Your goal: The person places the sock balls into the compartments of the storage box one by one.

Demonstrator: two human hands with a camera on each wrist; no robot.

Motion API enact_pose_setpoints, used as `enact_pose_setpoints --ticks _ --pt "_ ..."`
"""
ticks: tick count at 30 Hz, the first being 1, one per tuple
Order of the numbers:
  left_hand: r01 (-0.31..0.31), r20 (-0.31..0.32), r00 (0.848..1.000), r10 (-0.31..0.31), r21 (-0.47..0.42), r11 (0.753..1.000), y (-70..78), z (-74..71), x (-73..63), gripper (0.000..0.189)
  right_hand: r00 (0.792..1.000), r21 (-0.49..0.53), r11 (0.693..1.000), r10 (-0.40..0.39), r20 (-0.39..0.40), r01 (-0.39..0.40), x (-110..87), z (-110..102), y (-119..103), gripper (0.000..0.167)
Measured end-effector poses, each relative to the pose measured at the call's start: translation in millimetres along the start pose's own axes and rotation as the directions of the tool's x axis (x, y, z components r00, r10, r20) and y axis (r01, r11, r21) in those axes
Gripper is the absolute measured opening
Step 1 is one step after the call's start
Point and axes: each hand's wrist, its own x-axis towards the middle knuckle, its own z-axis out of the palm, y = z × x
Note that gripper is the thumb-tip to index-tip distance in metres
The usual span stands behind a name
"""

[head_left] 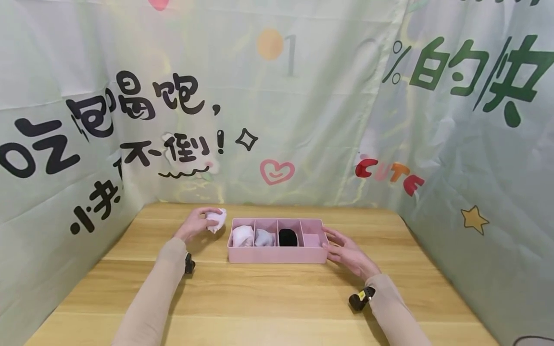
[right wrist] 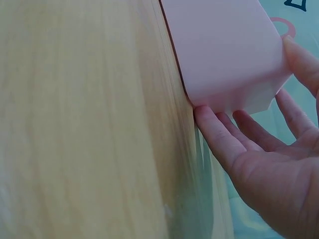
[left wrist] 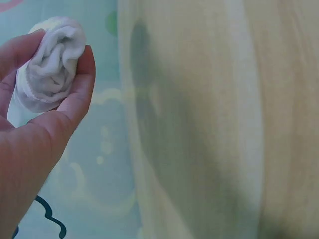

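Observation:
My left hand [head_left: 196,225] pinches a rolled-up white sock [head_left: 217,221] between thumb and fingers, raised over the table to the left of a pink divided box [head_left: 277,255]. Folds of the sock [left wrist: 52,74] face the left wrist camera. At the box's right end, my right hand [head_left: 349,253] rests extended fingers [right wrist: 217,132] against the outer wall. Inside the box, from left to right, sit a white bundle [head_left: 243,236], a grey bundle [head_left: 264,238] and a black bundle [head_left: 287,237], each in its own compartment. The rightmost compartment [head_left: 312,240] shows its bare pink bottom.
The box stands on a wooden table [head_left: 259,302] toward its far side. Printed cloth curtains [head_left: 311,120] enclose the table at the back and both sides. A small black camera is strapped at each wrist.

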Motion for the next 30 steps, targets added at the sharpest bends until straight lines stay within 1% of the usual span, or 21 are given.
enact_pose_setpoints --ticks 6,13,15,20,25,30 --pt "-0.066 -0.005 0.998 0.066 -0.017 0.998 7.1 -1.9 -3.5 0.048 1.000 0.005 1.000 0.001 -0.003 -0.001 1.0 0.9 -1.4 0.071" --pt "-0.097 0.000 0.995 0.097 0.009 0.995 10.8 4.3 -5.3 0.051 1.000 0.001 1.000 -0.001 0.008 0.001 1.1 -0.4 1.0 0.072" --pt "-0.107 -0.010 0.994 0.107 0.017 0.994 11.2 5.6 -5.3 0.052 1.000 0.000 1.000 0.000 0.005 0.000 1.5 -0.7 1.8 0.072" --pt "-0.129 -0.059 0.990 0.131 0.035 0.991 13.9 9.2 -5.2 0.055 1.000 -0.013 1.000 0.001 0.005 -0.001 2.5 -2.4 2.6 0.071" --pt "-0.163 -0.094 0.982 0.164 0.015 0.986 17.6 18.8 -7.1 0.056 1.000 -0.011 1.000 0.001 0.005 -0.001 2.9 -2.6 2.1 0.069" --pt "-0.190 -0.095 0.978 0.188 -0.012 0.982 18.4 33.9 -7.7 0.053 1.000 -0.010 1.000 0.001 0.009 -0.001 2.2 -2.4 1.8 0.069"
